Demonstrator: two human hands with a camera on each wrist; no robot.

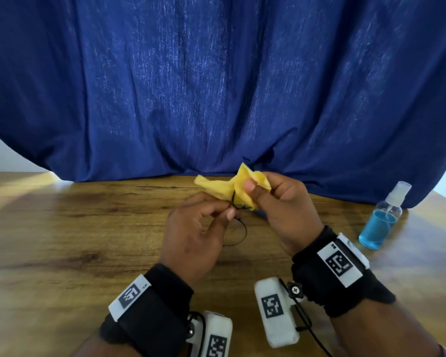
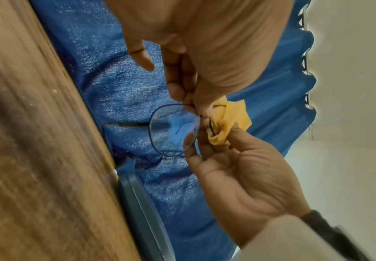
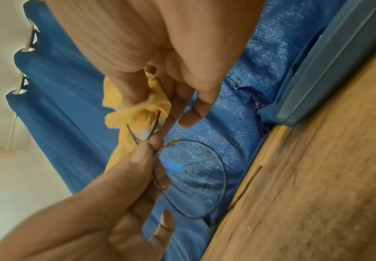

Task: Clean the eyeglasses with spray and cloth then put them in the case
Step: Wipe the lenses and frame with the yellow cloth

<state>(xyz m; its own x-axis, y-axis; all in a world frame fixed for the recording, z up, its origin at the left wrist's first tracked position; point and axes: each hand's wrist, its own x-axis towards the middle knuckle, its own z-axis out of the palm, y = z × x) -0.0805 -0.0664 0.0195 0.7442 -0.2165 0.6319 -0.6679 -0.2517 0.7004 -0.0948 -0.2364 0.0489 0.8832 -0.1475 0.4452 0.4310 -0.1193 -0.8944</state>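
Thin black wire-rimmed eyeglasses [image 1: 240,234] are held above the wooden table [image 1: 75,240]. My left hand [image 1: 228,211] pinches the frame near the bridge, and the bare lens [image 2: 174,130] hangs below it. My right hand [image 1: 250,188] pinches a crumpled yellow cloth [image 1: 216,188] round the other lens, which the cloth [image 3: 137,114] mostly hides. In the right wrist view the uncovered lens [image 3: 193,178] shows smears. A clear spray bottle [image 1: 381,222] of blue liquid stands on the table, to the right of my right hand. A blue-grey case [image 2: 142,211] lies by the curtain, hidden behind my hands in the head view.
A dark blue curtain [image 1: 216,86] hangs down onto the back of the table. The case [image 3: 329,61] lies along the curtain's foot. Bare wood stretches to the left and in front of my hands.
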